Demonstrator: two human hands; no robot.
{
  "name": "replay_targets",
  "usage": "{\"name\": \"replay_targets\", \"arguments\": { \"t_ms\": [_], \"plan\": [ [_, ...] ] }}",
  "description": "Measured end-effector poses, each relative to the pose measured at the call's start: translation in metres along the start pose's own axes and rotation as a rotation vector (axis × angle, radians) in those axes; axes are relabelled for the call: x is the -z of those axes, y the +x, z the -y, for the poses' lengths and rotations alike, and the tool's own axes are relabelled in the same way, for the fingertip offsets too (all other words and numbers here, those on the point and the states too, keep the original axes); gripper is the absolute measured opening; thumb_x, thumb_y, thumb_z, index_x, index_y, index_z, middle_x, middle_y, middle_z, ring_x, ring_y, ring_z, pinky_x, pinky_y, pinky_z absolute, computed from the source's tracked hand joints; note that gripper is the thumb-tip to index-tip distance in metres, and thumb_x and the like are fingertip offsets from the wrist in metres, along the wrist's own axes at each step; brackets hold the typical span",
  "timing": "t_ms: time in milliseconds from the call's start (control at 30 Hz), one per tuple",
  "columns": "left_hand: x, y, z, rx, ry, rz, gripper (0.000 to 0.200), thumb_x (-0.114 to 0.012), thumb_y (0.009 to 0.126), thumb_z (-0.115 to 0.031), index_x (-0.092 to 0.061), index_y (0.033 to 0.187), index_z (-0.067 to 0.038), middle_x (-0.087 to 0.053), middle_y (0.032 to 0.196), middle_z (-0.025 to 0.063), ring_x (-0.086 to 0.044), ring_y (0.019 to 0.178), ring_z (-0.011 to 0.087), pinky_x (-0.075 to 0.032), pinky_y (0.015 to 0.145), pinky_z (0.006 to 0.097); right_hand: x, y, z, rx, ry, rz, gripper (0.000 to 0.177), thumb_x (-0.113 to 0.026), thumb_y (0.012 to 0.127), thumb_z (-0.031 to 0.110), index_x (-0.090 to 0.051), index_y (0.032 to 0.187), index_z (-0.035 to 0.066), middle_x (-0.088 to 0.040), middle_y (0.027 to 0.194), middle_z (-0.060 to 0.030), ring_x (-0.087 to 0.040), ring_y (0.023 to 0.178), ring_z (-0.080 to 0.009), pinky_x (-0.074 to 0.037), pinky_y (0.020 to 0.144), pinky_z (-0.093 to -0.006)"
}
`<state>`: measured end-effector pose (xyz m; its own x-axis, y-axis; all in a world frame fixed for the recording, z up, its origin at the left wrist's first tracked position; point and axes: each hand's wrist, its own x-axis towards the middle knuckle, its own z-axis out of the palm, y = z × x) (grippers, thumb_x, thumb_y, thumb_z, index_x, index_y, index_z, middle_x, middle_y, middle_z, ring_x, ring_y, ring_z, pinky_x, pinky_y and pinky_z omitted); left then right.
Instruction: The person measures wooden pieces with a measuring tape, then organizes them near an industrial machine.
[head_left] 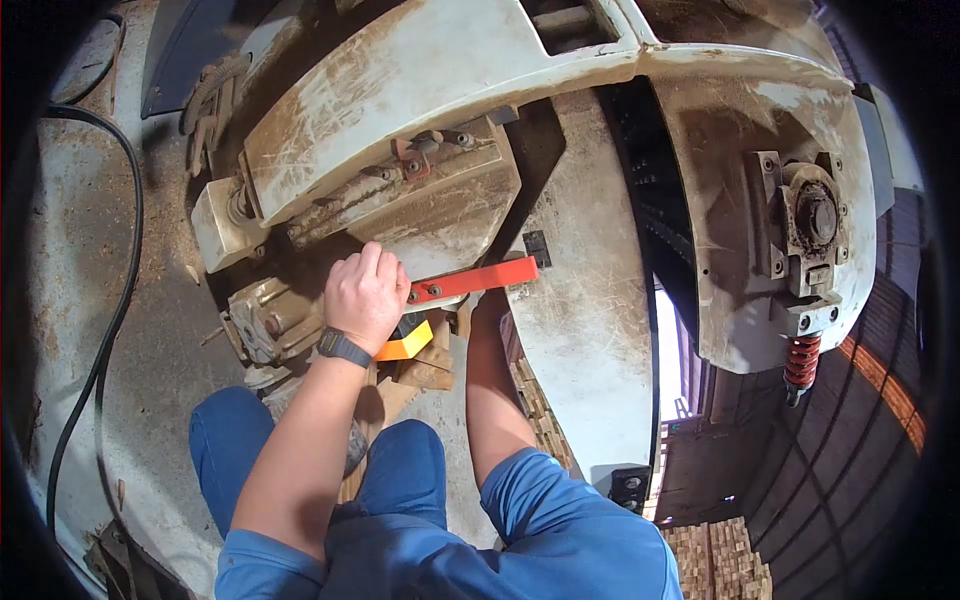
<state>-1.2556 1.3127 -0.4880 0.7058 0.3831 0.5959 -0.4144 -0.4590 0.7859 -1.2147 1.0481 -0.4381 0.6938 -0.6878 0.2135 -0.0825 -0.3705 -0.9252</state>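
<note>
Our left hand (368, 298) curls at the left end of the red bar (480, 280), beside the dusty machine (360, 90); we cannot tell whether its fingers grip. Our right arm (495, 390) disappears by the bar; our right hand is hidden, its fingers' state unknown.

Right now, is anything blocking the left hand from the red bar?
Nothing visible: the left hand is right at one end of the red bar. The right forearm disappears behind the bar, hiding the right hand.
</note>
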Motion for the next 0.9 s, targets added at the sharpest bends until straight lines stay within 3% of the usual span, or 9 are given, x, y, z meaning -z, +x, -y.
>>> {"name": "replay_targets", "arguments": {
  "t_ms": [900],
  "plan": [
    [0.005, 0.002, -0.001, -0.011, -0.02, 0.031, 0.014, -0.069, 0.076, -0.012, -0.057, 0.076, -0.007, -0.057, 0.084, 0.0098, -0.061, 0.071, 0.0295, -0.048, 0.065, 0.042, 0.023, -0.005, -0.004, -0.012, -0.009, 0.0, 0.036, -0.059, 0.099, 0.028, -0.058, 0.127, 0.006, -0.066, 0.113, -0.0117, -0.064, 0.098, -0.0196, -0.052, 0.087, -0.0335]
  ]
}}
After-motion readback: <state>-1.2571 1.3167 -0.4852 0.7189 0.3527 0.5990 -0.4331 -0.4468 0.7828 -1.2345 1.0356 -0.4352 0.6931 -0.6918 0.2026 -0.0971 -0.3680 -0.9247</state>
